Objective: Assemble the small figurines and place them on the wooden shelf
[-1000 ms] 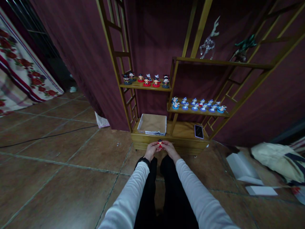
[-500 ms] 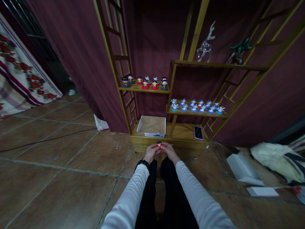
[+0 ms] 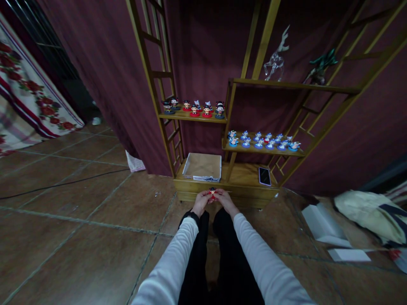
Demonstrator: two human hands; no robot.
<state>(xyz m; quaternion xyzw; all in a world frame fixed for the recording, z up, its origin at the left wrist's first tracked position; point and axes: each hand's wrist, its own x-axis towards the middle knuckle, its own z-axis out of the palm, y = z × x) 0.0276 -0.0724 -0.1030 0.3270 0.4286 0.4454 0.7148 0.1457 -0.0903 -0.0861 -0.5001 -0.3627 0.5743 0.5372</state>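
Observation:
A small red figurine with dark hair [image 3: 213, 193] is held upright between my two hands, low in front of the wooden shelf unit [image 3: 197, 186]. My left hand [image 3: 201, 202] has its fingers closed on the figurine's left side. From the other side, my right hand [image 3: 224, 199] grips it too, and the fingers hide part of its lower body. Just beyond my hands, an open shallow cardboard box [image 3: 203, 165] sits on the bottom shelf. Several red-based and dark-based figurines [image 3: 195, 111] stand on the upper left shelf.
Several blue and purple figurines [image 3: 259, 143] stand on the middle right shelf. A phone [image 3: 264, 176] lies on the bottom shelf. Higher up are a clear deer ornament [image 3: 274, 63] and a green ornament [image 3: 321, 65]. A white box [image 3: 326, 224] and a pale bag [image 3: 365, 212] lie on the floor at right.
The view has shifted very slightly. Both hands keep the same hold on the red figurine, and the shelved figurines stay in place.

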